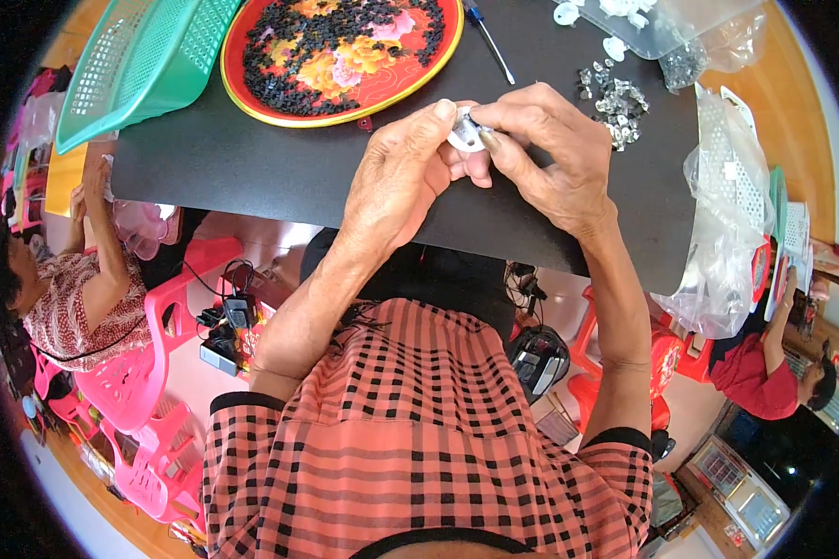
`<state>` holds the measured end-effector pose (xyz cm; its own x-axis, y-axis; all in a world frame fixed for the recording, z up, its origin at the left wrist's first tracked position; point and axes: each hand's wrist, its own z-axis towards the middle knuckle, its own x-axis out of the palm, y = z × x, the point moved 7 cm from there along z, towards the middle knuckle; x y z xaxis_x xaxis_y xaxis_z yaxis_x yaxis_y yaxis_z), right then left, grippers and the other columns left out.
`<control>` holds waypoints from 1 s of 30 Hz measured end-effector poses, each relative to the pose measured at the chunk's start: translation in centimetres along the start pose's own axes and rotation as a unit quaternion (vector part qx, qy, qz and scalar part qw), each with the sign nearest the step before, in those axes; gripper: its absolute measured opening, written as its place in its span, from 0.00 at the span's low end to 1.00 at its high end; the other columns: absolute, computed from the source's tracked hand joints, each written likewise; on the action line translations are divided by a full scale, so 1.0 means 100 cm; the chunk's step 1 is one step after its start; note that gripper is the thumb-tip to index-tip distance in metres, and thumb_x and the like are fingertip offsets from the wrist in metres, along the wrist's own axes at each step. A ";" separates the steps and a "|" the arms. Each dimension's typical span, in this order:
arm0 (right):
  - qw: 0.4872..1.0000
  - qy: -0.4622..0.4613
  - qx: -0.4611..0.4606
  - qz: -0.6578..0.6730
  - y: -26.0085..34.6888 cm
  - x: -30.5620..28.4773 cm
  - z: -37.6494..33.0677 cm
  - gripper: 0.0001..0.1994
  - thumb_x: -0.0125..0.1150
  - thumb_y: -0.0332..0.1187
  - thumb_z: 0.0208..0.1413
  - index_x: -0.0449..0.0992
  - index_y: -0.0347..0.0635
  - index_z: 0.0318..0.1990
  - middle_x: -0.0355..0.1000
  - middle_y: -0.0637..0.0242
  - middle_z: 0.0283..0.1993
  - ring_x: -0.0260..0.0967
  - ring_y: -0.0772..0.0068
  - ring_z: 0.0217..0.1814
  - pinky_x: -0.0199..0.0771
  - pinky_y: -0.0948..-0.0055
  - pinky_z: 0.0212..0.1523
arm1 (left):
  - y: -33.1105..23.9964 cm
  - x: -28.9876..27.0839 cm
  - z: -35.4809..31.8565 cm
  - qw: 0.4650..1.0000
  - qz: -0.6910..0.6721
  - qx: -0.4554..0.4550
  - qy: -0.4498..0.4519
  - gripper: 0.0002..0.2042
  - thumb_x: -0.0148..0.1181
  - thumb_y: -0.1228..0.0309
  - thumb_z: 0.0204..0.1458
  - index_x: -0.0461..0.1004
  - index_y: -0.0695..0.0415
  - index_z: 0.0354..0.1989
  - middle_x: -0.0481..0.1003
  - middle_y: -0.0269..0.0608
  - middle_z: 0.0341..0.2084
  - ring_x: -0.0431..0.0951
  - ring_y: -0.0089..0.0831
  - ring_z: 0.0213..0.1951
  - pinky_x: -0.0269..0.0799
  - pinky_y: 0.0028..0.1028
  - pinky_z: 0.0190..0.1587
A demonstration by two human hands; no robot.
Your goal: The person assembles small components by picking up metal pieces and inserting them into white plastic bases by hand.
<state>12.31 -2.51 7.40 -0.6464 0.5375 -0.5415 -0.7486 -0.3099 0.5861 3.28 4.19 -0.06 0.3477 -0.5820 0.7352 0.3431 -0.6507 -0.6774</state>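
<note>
Both your left hand (403, 163) and right hand (552, 149) are pinched on the small white disc (464, 133), held above the black surface (280, 168). Looks light, rigid, slippery; grip its rim.

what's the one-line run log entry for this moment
left hand grip: small round white part | right hand grip: same part, fingertips pinching | surface: black table | nearby: red floral tray of black bits, clear parts pile

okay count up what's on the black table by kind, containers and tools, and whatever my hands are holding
Green basket: 1
Red tray: 1
Screwdriver: 1
Round white part, held by left hand and right hand: 1
Total: 4
</note>
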 end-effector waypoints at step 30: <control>0.998 0.008 0.007 0.058 0.003 -0.006 0.004 0.14 0.63 0.20 0.40 0.76 0.41 0.38 0.72 0.68 0.31 0.64 0.82 0.20 0.66 0.81 0.22 | -0.010 0.011 -0.002 0.997 0.009 0.045 0.067 0.17 0.43 0.64 0.61 0.63 0.64 0.52 0.71 0.45 0.33 0.73 0.32 0.31 0.72 0.31 0.37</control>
<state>12.55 -2.64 8.18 -0.7315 0.4864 -0.4778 -0.6658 -0.3584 0.6545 3.15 4.15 1.44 0.2375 -0.6566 0.7159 0.4166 -0.5969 -0.6857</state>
